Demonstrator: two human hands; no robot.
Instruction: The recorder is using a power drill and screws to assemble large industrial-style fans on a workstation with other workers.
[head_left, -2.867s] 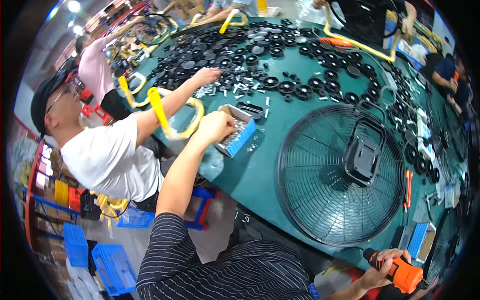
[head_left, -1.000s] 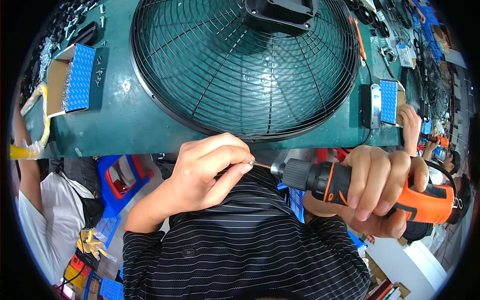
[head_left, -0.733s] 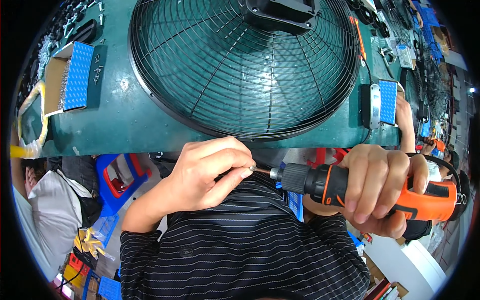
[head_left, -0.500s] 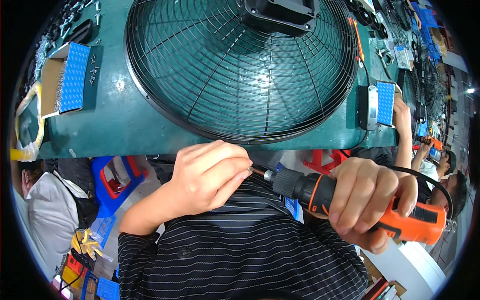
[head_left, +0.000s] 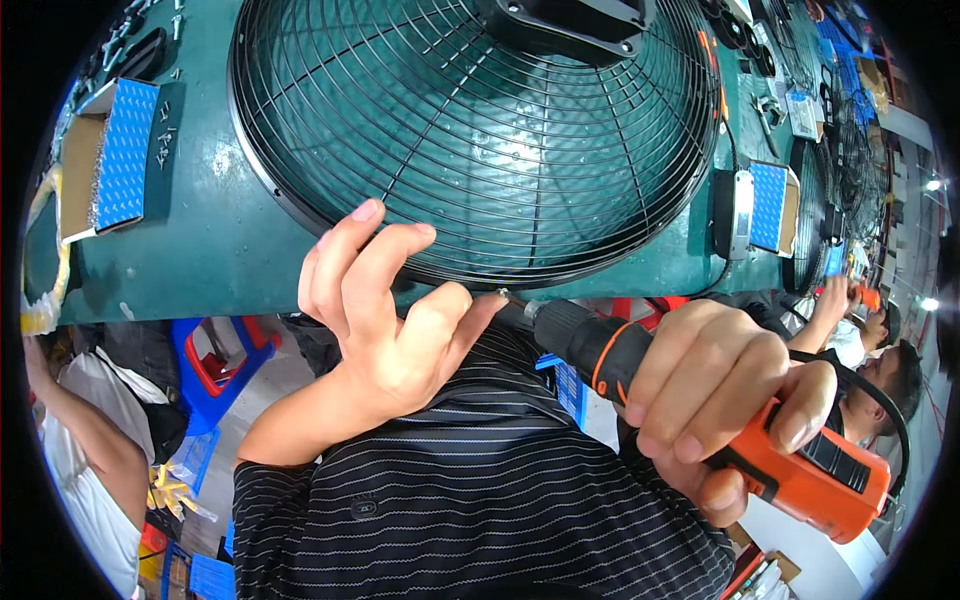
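Note:
My right hand (head_left: 710, 400) is wrapped round an orange and black electric screwdriver (head_left: 612, 352), whose bit points left and up to the near rim of a black wire fan guard (head_left: 400, 130). A small screw (head_left: 503, 293) sits at the bit's tip, against that rim. My left hand (head_left: 380, 310) has its fingers spread in front of the rim. Its thumb tip is right beside the screw, and the index finger is bent away from it. The guard lies on a green table (head_left: 200, 260), with a black motor box (head_left: 570, 25) on top of it.
At left stands an open blue box (head_left: 125, 150) of small screws, with loose screws (head_left: 165, 135) beside it. At right are another blue box (head_left: 770, 205) and a black and silver part (head_left: 738, 215). People work on both sides; a blue and red stool (head_left: 215, 365) is below left.
My left hand has let go of the screw and its fingers have spread. The screwdriver's tip has moved up to the guard's rim. The person at left now has an arm raised.

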